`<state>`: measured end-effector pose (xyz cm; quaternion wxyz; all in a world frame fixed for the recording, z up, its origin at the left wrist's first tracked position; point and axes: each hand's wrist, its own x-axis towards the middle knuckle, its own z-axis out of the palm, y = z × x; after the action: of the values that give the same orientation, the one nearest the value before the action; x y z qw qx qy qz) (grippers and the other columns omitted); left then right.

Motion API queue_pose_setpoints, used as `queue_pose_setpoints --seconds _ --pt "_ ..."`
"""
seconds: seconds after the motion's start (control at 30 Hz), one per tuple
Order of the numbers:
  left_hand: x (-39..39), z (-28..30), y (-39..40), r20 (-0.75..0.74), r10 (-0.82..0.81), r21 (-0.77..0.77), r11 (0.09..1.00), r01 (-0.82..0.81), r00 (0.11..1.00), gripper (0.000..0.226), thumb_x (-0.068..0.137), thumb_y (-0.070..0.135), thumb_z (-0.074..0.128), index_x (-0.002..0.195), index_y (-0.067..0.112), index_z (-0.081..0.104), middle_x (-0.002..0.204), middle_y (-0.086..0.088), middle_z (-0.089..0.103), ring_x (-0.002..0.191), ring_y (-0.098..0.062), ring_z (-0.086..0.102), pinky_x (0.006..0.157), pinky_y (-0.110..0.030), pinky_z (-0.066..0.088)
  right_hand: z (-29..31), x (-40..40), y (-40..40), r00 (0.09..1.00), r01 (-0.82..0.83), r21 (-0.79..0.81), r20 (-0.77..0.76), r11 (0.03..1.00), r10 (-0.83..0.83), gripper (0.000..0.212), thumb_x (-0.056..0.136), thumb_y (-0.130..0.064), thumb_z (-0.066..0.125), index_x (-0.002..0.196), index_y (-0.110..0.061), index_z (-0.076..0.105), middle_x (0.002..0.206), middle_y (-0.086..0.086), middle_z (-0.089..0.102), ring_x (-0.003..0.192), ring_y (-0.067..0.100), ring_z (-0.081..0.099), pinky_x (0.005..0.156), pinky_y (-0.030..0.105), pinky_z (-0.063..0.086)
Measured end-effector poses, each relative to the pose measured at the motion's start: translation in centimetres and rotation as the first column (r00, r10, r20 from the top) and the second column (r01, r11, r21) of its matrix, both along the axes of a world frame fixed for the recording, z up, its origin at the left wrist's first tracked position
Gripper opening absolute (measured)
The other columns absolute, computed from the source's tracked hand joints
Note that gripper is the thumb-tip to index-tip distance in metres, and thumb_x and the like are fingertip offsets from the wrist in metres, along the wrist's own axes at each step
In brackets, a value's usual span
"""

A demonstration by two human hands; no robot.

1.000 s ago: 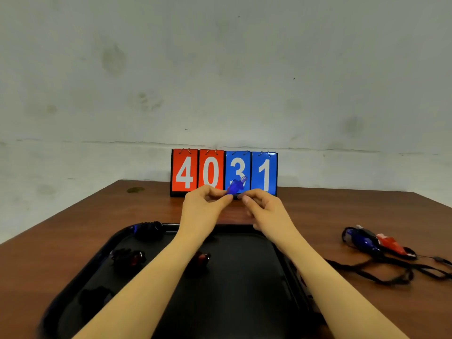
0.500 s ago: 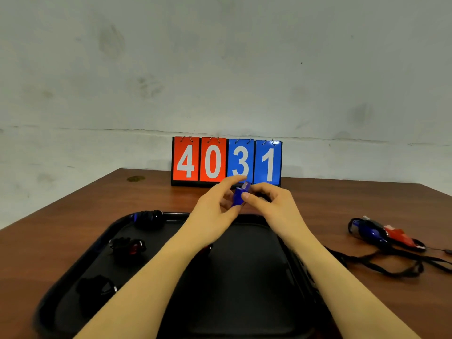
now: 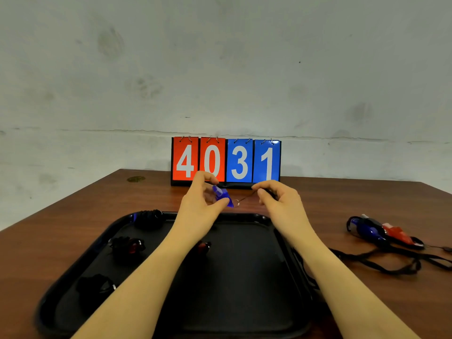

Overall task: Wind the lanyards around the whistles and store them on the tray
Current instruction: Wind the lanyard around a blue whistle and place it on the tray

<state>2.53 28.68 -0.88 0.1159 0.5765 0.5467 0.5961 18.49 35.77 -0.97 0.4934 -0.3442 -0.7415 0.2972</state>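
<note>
In the head view, the left hand (image 3: 203, 204) is pinching the blue whistle (image 3: 222, 195) just above the far rim of the tray (image 3: 291, 243). The whistle's long axis is tilting down toward the right hand (image 3: 278, 199), ring (image 3: 236, 203) end nearest it. The right grip is closing narrowly on the thin cord (image 3: 247, 197), stretched taut between the two. Wound whistles are lying in the tray's left part; two unwound ones (image 3: 381, 232) are waiting on the bench (image 3: 367, 206), to the tray's right.

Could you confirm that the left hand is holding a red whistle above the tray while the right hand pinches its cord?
Not quite: the head view shows the whistle in the left hand is blue, not red. It is above the tray, and the right hand pinches its cord.
</note>
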Motion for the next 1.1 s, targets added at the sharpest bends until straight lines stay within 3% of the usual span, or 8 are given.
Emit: queue_pose_setpoints --seconds 0.13,0.27,0.37,0.5,0.67,0.8,0.9,1.1 --pt "-0.1 0.1 -0.1 -0.005 -0.016 -0.029 0.999 0.016 1.0 0.032 0.079 0.01 0.069 0.102 0.025 0.052 0.098 0.012 0.058 0.095 -0.008 0.058 0.071 -0.012 0.05 0.2 0.1 -0.1 0.984 -0.041 -0.066 -0.177 0.997 0.028 0.018 0.094 -0.017 0.05 0.105 -0.021 0.064 0.102 0.0 0.061 0.108 0.008 0.053 0.068 0.013 0.05" --pt "0.0 0.3 -0.2 0.056 -0.035 -0.022 0.999 0.037 0.998 0.026 0.083 0.011 0.065 0.102 0.026 0.056 0.094 0.018 0.055 0.087 0.0 0.056 0.061 -0.003 0.048 0.5 0.2 -0.2 0.976 0.005 -0.033 -0.219 0.999 -0.013 0.021 0.095 -0.017 0.049 0.109 -0.018 0.064 0.08 -0.003 0.06 0.084 0.005 0.056 0.061 0.006 0.046" --pt "0.2 0.5 -0.4 0.137 -0.059 -0.041 0.997 0.066 0.989 0.026 0.088 0.01 0.058 0.109 0.024 0.058 0.094 0.016 0.056 0.085 -0.005 0.061 0.064 -0.009 0.052 0.4 0.2 0.0 0.967 0.023 0.003 -0.253 1.0 -0.021 0.023 0.093 -0.012 0.051 0.113 -0.018 0.061 0.078 0.0 0.063 0.078 0.012 0.059 0.063 0.003 0.043" --pt "0.2 0.5 -0.4 0.215 -0.086 -0.061 0.993 0.102 0.973 0.023 0.089 0.011 0.057 0.109 0.023 0.06 0.096 0.011 0.059 0.086 -0.011 0.065 0.073 -0.019 0.054 0.6 0.4 0.1 0.952 0.042 -0.002 -0.303 0.999 -0.04 0.016 0.09 -0.009 0.056 0.104 -0.017 0.058 0.083 -0.003 0.069 0.09 0.003 0.063 0.072 0.004 0.044" --pt "0.0 0.0 -0.3 -0.061 0.02 -0.139 0.99 -0.028 0.998 0.025 0.082 0.016 0.067 0.104 0.027 0.06 0.097 0.01 0.06 0.093 -0.009 0.059 0.07 -0.014 0.048 0.5 0.6 0.1 0.929 0.051 -0.013 -0.367 0.999 -0.052 0.011 0.088 -0.006 0.058 0.096 -0.013 0.061 0.089 0.002 0.068 0.083 -0.003 0.063 0.073 0.007 0.048" --pt "0.1 0.1 -0.3 -0.122 0.049 -0.142 0.988 -0.066 0.991 0.029 0.078 0.01 0.07 0.092 0.031 0.055 0.092 0.012 0.06 0.083 -0.009 0.061 0.067 -0.012 0.045 0.7 0.7 0.2 0.915 0.058 -0.054 -0.395 0.997 -0.074 0.012 0.087 -0.006 0.06 0.094 -0.015 0.063 0.085 0.0 0.068 0.079 0.001 0.065 0.07 0.01 0.049" --pt "0.2 0.4 -0.6 -0.018 0.0 -0.154 0.988 -0.003 1.0 0.024 0.079 0.011 0.069 0.095 0.027 0.06 0.093 0.011 0.06 0.08 -0.013 0.063 0.067 -0.018 0.05 0.7 0.9 0.6 0.889 0.044 -0.129 -0.447 0.991 -0.098 0.011 0.087 -0.008 0.06 0.096 -0.012 0.065 0.084 0.003 0.07 0.075 0.003 0.062 0.06 0.011 0.045" --pt "0.3 0.6 -1.1 0.37 -0.149 -0.074 0.979 0.19 0.917 0.026 0.078 0.002 0.067 0.099 0.017 0.068 0.099 -0.005 0.068 0.087 -0.016 0.067 0.069 -0.019 0.055 0.6 1.1 0.9 0.868 0.06 -0.183 -0.476 0.981 -0.142 0.009 0.088 -0.011 0.059 0.09 -0.017 0.066 0.079 0.001 0.07 0.07 0.0 0.058 0.064 0.017 0.042"
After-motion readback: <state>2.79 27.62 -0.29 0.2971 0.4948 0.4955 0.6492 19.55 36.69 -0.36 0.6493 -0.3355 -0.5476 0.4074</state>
